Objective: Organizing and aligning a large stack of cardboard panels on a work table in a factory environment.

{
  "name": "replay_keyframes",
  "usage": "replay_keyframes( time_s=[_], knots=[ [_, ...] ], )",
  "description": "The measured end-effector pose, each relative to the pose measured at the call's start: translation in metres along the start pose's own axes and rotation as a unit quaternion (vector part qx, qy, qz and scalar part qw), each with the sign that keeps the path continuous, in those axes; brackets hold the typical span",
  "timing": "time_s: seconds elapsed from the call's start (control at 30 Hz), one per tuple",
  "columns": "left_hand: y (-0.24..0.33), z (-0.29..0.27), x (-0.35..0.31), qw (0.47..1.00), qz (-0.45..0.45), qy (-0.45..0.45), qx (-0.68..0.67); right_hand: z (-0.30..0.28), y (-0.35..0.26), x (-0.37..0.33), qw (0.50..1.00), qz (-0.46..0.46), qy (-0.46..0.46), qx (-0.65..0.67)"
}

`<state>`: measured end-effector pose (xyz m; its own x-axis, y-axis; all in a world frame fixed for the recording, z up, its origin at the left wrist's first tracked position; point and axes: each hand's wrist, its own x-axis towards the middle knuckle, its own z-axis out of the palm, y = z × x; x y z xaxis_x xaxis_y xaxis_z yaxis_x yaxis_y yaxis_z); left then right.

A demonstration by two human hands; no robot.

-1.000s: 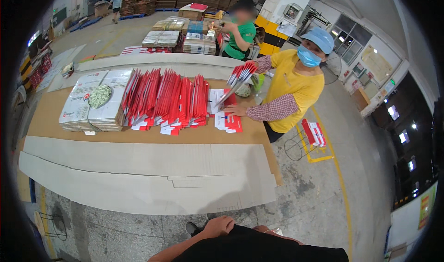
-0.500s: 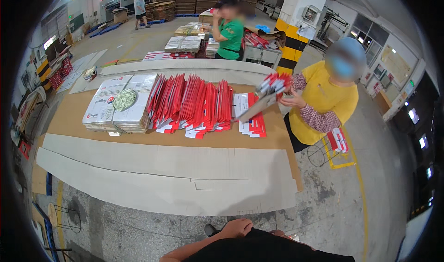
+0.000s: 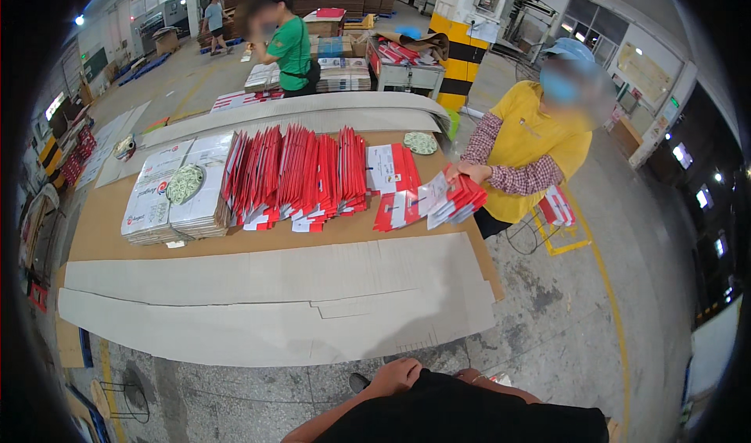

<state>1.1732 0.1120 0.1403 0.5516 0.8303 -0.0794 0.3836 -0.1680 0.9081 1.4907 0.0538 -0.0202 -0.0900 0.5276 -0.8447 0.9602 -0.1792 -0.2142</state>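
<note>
In front of my dark clothing, my left hand (image 3: pixel 397 375) is closed with its fingers curled; whether it holds anything is hidden. Only a little of my right hand (image 3: pixel 472 376) shows beyond the cloth, and its fingers cannot be made out. Both hands are off the table, near its front edge. Across the table, a co-worker in a yellow top grips a fanned bundle of red and white folded cartons (image 3: pixel 458 200) with both hands, low over the right end. Flat red and white cartons (image 3: pixel 397 210) lie beside it.
A long row of red folded cartons (image 3: pixel 301 173) stands on the brown board. Left of it is a tied stack of white flat cartons (image 3: pixel 160 200) with a coil of pale green strapping (image 3: pixel 185 184). Grey cardboard sheets (image 3: pixel 235 318) cover the near edge. A striped pillar (image 3: pixel 451 63) stands behind.
The co-worker in yellow has lowered the carton bundle to the table and fanned it. Another pale green coil now shows behind it. My view has shifted slightly; my hands stay put.
</note>
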Motion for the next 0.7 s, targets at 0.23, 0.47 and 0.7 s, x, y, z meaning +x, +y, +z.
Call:
replay_keyframes(
  time_s=[0.23, 0.47, 0.7],
  knots=[
    [0.002, -0.002, -0.002, 1.000, -0.006, -0.007, -0.002, 0.006, 0.001, 0.005, 0.999, 0.005, 0.054, 0.008],
    [-0.007, 0.005, -0.004, 1.000, 0.001, -0.006, 0.021, 0.007, 0.002, 0.003, 1.000, 0.002, 0.008, 0.001],
    [-0.004, 0.008, 0.001, 1.000, 0.008, -0.002, 0.001, -0.003, -0.005, -0.009, 1.000, 0.013, 0.019, 0.015]
  ],
)
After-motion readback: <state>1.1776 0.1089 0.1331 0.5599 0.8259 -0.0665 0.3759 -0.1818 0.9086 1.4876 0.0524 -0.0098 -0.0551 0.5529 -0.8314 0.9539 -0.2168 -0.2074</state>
